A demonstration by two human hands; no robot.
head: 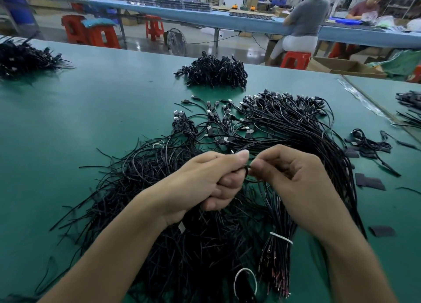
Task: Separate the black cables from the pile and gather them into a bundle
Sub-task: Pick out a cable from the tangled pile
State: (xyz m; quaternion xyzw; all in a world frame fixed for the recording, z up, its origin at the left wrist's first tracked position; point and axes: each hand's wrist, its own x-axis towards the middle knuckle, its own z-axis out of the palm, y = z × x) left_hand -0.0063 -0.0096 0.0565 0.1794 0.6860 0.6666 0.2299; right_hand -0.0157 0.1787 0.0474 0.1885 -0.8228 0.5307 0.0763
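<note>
A big loose pile of black cables (284,125) with USB plugs spreads over the green table (91,120) in front of me. My left hand (205,182) grips a small bunch of black cables lifted from the pile, fingers curled round them. My right hand (293,175) pinches a thin black cable right beside the left thumb. Below my right wrist lies a bundle (278,257) tied with a white band, bare wire ends pointing toward me. A white rubber band (246,282) rests on the cables near the front edge.
Tidy heaps of black cables sit at the back centre (214,72) and far left (20,58). Black strips (370,182) and a coiled cable (369,143) lie to the right. Beyond the table are red stools (295,60), a fan (176,41) and two seated people.
</note>
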